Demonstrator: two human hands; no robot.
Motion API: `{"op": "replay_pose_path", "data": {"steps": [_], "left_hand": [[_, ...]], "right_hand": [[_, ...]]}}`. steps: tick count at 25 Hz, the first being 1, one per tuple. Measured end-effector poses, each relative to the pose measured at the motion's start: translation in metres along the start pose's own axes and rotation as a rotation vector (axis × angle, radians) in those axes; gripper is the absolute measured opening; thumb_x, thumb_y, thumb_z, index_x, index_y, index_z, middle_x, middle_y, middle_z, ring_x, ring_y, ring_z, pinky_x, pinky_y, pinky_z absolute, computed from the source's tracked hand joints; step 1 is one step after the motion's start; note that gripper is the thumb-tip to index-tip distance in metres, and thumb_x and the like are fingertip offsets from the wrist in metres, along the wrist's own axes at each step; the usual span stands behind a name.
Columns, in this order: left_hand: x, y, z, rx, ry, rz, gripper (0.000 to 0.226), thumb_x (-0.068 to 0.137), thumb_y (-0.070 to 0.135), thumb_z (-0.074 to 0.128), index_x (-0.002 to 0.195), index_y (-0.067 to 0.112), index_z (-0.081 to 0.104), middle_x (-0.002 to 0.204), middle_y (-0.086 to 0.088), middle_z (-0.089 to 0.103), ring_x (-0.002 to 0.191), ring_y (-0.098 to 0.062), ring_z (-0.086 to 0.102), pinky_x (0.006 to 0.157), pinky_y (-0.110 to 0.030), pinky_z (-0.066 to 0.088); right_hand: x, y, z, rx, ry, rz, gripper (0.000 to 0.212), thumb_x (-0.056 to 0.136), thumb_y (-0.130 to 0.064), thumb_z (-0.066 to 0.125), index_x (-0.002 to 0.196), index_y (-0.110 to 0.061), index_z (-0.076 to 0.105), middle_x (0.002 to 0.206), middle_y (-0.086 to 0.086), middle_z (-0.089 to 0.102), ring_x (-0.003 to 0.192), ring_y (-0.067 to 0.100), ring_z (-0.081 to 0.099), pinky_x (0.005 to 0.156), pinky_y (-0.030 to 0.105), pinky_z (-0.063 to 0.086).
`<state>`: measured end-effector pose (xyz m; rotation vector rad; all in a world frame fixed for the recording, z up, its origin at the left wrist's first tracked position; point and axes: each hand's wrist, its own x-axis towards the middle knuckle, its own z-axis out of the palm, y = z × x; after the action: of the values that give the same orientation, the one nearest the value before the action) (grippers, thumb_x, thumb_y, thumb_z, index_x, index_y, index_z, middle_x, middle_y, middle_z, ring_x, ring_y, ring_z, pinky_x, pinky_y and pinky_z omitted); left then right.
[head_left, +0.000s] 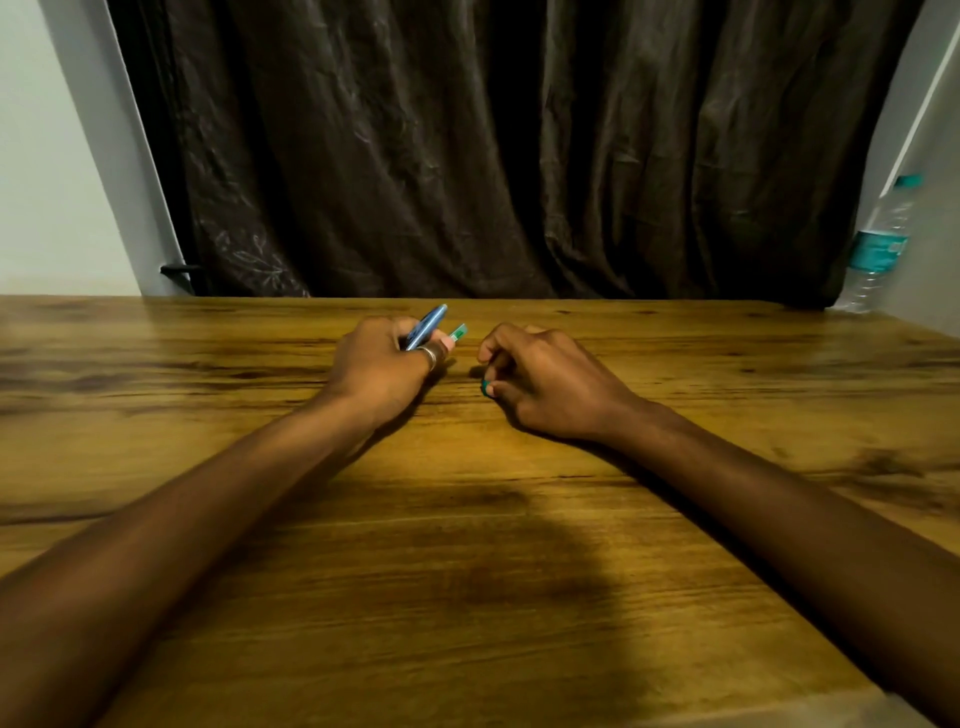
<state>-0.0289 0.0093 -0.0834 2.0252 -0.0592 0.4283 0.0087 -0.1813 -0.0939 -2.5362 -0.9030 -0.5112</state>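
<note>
My left hand (382, 364) rests on the wooden table (467, 519) near its far edge. Its fingers grip a blue pen-like stick (428, 325) and pinch a small green piece (458, 332) at the fingertips. A ring sits on one finger. My right hand (545, 382) lies just to the right, a short gap away, with its fingers curled. A small teal object (487, 387) shows at its thumb tip; I cannot tell what it is.
A dark brown curtain (493, 145) hangs behind the table's far edge. A clear plastic water bottle (880, 244) with a teal label and cap stands at the far right corner. White walls flank the curtain.
</note>
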Motion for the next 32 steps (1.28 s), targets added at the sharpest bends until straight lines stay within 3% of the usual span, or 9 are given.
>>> {"op": "replay_pose_path", "data": {"steps": [3, 6, 10, 14, 17, 21, 25, 29, 32], "left_hand": [[0.001, 0.000, -0.001, 0.008, -0.022, 0.003, 0.021, 0.099, 0.033, 0.063, 0.114, 0.021, 0.071, 0.097, 0.000, 0.071, 0.085, -0.010, 0.064, 0.061, -0.024, 0.042], [0.001, -0.001, -0.001, -0.008, -0.059, 0.009, 0.020, 0.098, 0.034, 0.063, 0.113, 0.022, 0.070, 0.100, 0.000, 0.072, 0.091, -0.014, 0.066, 0.068, -0.027, 0.049], [0.002, 0.001, -0.002, 0.029, -0.126, 0.049, 0.020, 0.097, 0.037, 0.064, 0.106, 0.022, 0.074, 0.097, -0.003, 0.074, 0.092, -0.019, 0.068, 0.079, -0.037, 0.054], [0.003, 0.002, -0.004, 0.026, -0.165, 0.089, 0.020, 0.096, 0.037, 0.065, 0.107, 0.024, 0.075, 0.097, -0.003, 0.076, 0.094, -0.022, 0.070, 0.085, -0.047, 0.056], [0.003, 0.001, -0.004, 0.005, -0.193, 0.105, 0.019, 0.096, 0.037, 0.066, 0.106, 0.024, 0.076, 0.098, -0.004, 0.077, 0.095, -0.024, 0.071, 0.090, -0.053, 0.057], [0.005, -0.001, -0.001, -0.001, -0.196, 0.128, 0.013, 0.096, 0.033, 0.068, 0.102, 0.026, 0.077, 0.095, -0.001, 0.077, 0.094, -0.021, 0.071, 0.084, -0.045, 0.056], [0.009, -0.004, 0.001, -0.139, -0.102, 0.087, 0.008, 0.088, 0.025, 0.078, 0.096, 0.026, 0.076, 0.088, 0.004, 0.078, 0.085, -0.009, 0.073, 0.078, -0.035, 0.059], [0.011, -0.003, 0.001, -0.440, -0.014, 0.010, 0.028, 0.078, 0.019, 0.087, 0.102, 0.015, 0.073, 0.102, -0.020, 0.076, 0.103, -0.039, 0.073, 0.093, -0.061, 0.057], [0.013, -0.003, 0.000, -0.465, 0.022, 0.051, 0.027, 0.079, 0.020, 0.086, 0.102, 0.017, 0.073, 0.087, -0.009, 0.071, 0.101, -0.042, 0.072, 0.089, -0.065, 0.056]], "right_hand": [[0.000, 0.000, -0.005, -0.003, 0.029, 0.013, 0.030, 0.089, -0.025, 0.070, 0.116, -0.029, 0.059, 0.096, -0.015, 0.068, 0.096, 0.004, 0.058, 0.077, 0.030, 0.053], [0.001, 0.003, -0.010, 0.008, 0.155, 0.055, 0.023, 0.091, -0.020, 0.068, 0.113, -0.027, 0.067, 0.100, -0.012, 0.071, 0.096, 0.005, 0.063, 0.080, 0.031, 0.055], [0.002, -0.001, -0.011, 0.410, 0.292, 0.241, 0.018, 0.093, -0.016, 0.070, 0.107, -0.028, 0.073, 0.093, -0.012, 0.072, 0.086, -0.005, 0.065, 0.068, 0.011, 0.049], [0.004, -0.010, -0.016, 0.689, 0.256, 0.275, 0.018, 0.090, -0.005, 0.073, 0.105, -0.014, 0.077, 0.098, 0.009, 0.078, 0.088, 0.010, 0.069, 0.079, 0.025, 0.056], [0.002, -0.014, -0.018, 0.779, 0.232, 0.290, 0.016, 0.090, 0.000, 0.072, 0.099, -0.013, 0.077, 0.101, 0.016, 0.077, 0.085, 0.015, 0.068, 0.074, 0.023, 0.057], [0.001, -0.014, -0.018, 0.930, 0.196, 0.345, 0.018, 0.090, 0.006, 0.068, 0.095, -0.010, 0.074, 0.090, 0.018, 0.075, 0.080, 0.017, 0.069, 0.072, 0.020, 0.057], [0.001, -0.014, -0.017, 1.149, 0.177, 0.464, 0.016, 0.091, 0.008, 0.065, 0.097, -0.005, 0.072, 0.085, 0.012, 0.076, 0.077, 0.014, 0.074, 0.073, 0.021, 0.061], [0.001, -0.021, -0.011, 1.387, 0.196, 0.543, 0.014, 0.091, 0.013, 0.062, 0.095, 0.001, 0.068, 0.085, 0.016, 0.073, 0.071, 0.014, 0.074, 0.071, 0.021, 0.061], [0.001, -0.024, -0.010, 1.478, 0.172, 0.558, 0.013, 0.091, 0.012, 0.062, 0.098, 0.002, 0.068, 0.085, 0.014, 0.075, 0.073, 0.015, 0.075, 0.069, 0.020, 0.062]]}}
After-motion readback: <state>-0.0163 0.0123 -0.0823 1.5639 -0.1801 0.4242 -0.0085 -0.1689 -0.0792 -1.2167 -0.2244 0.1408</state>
